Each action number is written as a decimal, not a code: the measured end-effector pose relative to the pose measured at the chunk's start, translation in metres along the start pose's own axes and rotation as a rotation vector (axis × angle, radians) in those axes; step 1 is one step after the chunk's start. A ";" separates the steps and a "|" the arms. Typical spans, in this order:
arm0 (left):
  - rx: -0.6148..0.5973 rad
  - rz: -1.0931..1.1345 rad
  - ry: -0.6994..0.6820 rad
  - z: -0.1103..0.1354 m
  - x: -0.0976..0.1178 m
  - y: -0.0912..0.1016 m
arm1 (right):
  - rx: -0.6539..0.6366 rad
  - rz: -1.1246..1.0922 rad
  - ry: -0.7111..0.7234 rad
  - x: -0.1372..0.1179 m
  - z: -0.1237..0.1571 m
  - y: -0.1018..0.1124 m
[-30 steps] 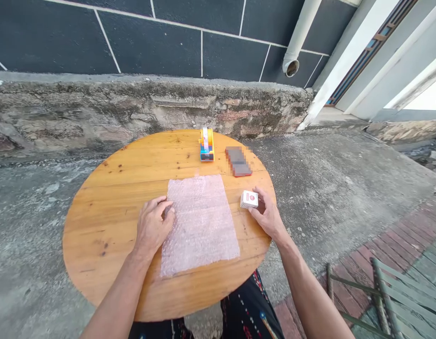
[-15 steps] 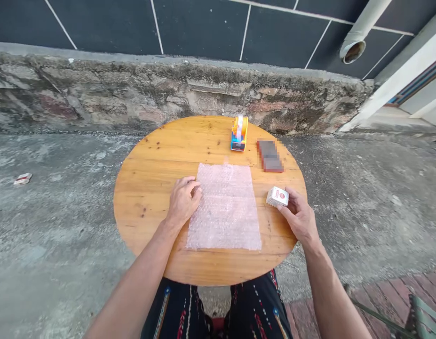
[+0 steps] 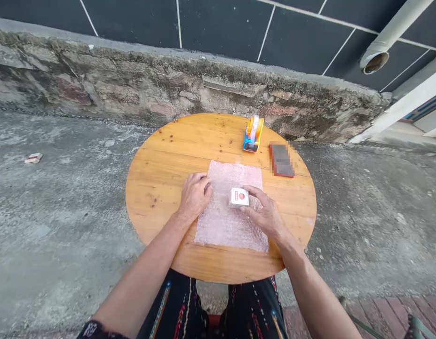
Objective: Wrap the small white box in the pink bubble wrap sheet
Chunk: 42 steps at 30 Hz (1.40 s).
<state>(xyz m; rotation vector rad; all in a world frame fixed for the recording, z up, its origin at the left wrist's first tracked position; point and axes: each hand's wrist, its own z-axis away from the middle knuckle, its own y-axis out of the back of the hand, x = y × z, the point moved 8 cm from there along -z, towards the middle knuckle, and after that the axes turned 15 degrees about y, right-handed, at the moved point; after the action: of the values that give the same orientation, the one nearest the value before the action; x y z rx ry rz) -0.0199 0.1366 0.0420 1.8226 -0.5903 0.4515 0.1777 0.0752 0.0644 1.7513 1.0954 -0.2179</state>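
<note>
Our right hand (image 3: 267, 214) pinches a white box (image 3: 238, 197); our left hand (image 3: 194, 194) is half-open; the table (image 3: 161, 172) stands on concrete (image 3: 62, 226).

The right hand (image 3: 265, 213) has carried the small white box (image 3: 239, 197) from the bare surface (image 3: 157, 174) beside the bubble wrap (image 3: 226, 230) to over its middle, nearer the left hand (image 3: 195, 194). A dark sleeve (image 3: 94, 330) has come into view.

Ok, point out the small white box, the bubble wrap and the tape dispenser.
Small white box (image 3: 239, 196): head view, top face.
Bubble wrap (image 3: 226, 219): head view, bare part near middle.
Tape dispenser (image 3: 253, 131): head view, pale tape roll.
</note>
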 end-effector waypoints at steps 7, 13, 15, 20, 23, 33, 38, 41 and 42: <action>-0.022 0.005 0.009 0.000 0.002 0.001 | -0.061 0.020 -0.025 0.007 0.003 -0.012; -0.022 -0.008 0.022 0.001 0.001 0.001 | -0.029 0.040 -0.016 0.006 0.008 -0.012; -0.022 -0.010 0.022 0.001 0.001 0.001 | -0.025 0.050 -0.007 0.005 0.010 -0.012; -0.017 -0.034 0.012 0.003 0.004 0.001 | -0.018 0.072 -0.003 0.003 0.012 -0.011; -0.011 -0.059 0.004 0.005 0.006 0.001 | -0.021 0.093 -0.001 0.002 0.012 -0.011; -0.002 -0.099 0.001 0.006 0.007 -0.001 | -0.031 0.164 0.104 -0.005 0.012 -0.014; -0.004 -0.098 0.006 0.006 0.007 -0.001 | -0.055 0.168 0.105 -0.003 0.012 -0.016; -0.005 -0.096 0.005 0.006 0.007 -0.001 | -0.055 0.166 0.109 -0.003 0.013 -0.016; -0.003 -0.096 0.005 0.006 0.007 -0.001 | -0.056 0.165 0.112 -0.003 0.013 -0.017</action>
<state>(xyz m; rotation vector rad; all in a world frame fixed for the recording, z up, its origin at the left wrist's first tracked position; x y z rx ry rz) -0.0132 0.1301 0.0433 1.8378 -0.4970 0.3899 0.1676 0.0640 0.0495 1.8106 1.0202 0.0117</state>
